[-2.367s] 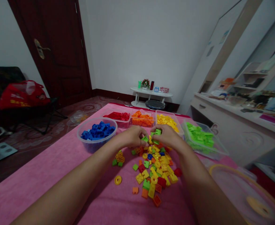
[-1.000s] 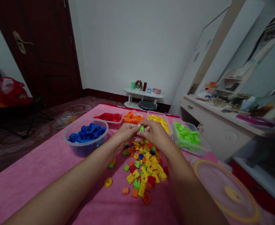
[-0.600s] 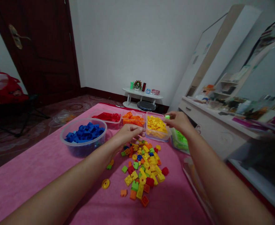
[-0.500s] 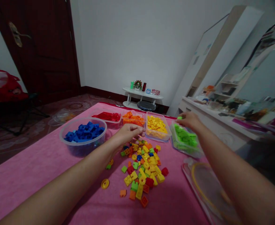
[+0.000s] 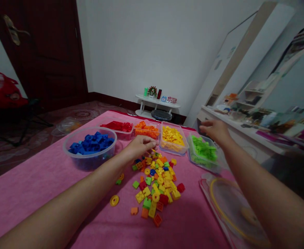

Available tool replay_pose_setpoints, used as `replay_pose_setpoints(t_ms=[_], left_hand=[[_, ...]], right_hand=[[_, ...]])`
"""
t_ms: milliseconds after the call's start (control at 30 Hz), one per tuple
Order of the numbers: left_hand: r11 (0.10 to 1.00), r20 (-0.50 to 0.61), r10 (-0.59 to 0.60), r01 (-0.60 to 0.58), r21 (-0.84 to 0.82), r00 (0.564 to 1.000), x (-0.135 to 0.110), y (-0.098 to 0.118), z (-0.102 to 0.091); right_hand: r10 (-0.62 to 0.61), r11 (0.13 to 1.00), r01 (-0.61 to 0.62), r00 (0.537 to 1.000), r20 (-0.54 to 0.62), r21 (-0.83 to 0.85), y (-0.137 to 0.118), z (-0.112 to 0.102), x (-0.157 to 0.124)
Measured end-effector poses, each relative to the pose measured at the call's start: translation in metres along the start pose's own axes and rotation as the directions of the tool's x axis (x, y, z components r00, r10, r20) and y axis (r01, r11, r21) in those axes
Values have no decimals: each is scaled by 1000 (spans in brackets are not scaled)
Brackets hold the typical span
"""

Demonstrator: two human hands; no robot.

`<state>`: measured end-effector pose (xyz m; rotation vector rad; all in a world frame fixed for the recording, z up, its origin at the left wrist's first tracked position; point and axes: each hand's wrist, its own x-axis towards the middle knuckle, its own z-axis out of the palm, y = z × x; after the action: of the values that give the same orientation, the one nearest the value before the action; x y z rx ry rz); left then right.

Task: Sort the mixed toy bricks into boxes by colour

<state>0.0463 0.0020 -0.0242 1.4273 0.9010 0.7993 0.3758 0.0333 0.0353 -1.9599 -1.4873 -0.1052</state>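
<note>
A mixed pile of small plastic bricks (image 5: 157, 186) lies on the pink cloth (image 5: 37, 186). My left hand (image 5: 139, 145) rests at the pile's far edge, fingers curled together; what they hold is hidden. My right hand (image 5: 214, 129) hovers over the far end of the green-brick tub (image 5: 193, 162), fingers apart and empty. In a row to the left of that tub stand the yellow-brick tub (image 5: 161, 147), the orange-brick tub (image 5: 146, 129) and the red-brick tub (image 5: 117, 126). A round bowl of blue bricks (image 5: 89, 163) sits at the left.
A clear lid with a yellow ring (image 5: 235, 211) lies at the near right. A lone yellow wheel (image 5: 114, 200) sits left of the pile. A white dresser (image 5: 245, 141) stands to the right, a low white table (image 5: 157, 102) beyond, a dark door (image 5: 43, 52) at the left.
My right hand carried a green brick from the pile to the green-brick tub, and now it is open and empty. My left hand stayed at the pile's far edge.
</note>
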Motion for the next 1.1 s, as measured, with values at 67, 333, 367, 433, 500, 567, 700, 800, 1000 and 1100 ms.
replay_pose_setpoints(t_ms=[67, 333, 367, 433, 500, 567, 700, 800, 1000, 1100], left_hand=[[1000, -18, 7, -7, 17, 1000, 1, 0, -2], [964, -54, 92, -75, 257, 994, 9, -1, -22], [932, -37, 114, -94, 349, 993, 10, -2, -26], [817, 27, 134, -126, 562, 991, 8, -3, -34], [667, 86, 92, -126, 734, 992, 4, -3, -40], [550, 109, 15, -99, 829, 994, -1, -3, -43], [410, 147, -104, -93, 907, 984, -7, -1, -38], [364, 139, -126, -85, 928, 982, -8, -2, -27], [374, 137, -110, -86, 923, 984, -11, -3, -17], [422, 238, -194, -139, 896, 952, -11, -3, -27]], right_hand=[[-77, 981, 76, 997, 0, 179, -36, 5, -20], [-326, 866, 180, 911, 254, 466, -130, 41, -104], [-362, 863, 200, 885, 293, 464, -132, 48, -109], [-404, 869, 223, 835, 373, 442, -130, 63, -118], [-401, 897, 238, 794, 457, 374, -126, 75, -123], [-362, 931, 280, 787, 499, 234, -122, 84, -125], [-285, 940, 334, 875, 392, -62, -113, 96, -127], [-266, 935, 338, 869, 418, -108, -107, 104, -128], [-286, 946, 325, 829, 480, 1, -101, 102, -125], [-327, 945, 286, 781, 532, 161, -97, 89, -117]])
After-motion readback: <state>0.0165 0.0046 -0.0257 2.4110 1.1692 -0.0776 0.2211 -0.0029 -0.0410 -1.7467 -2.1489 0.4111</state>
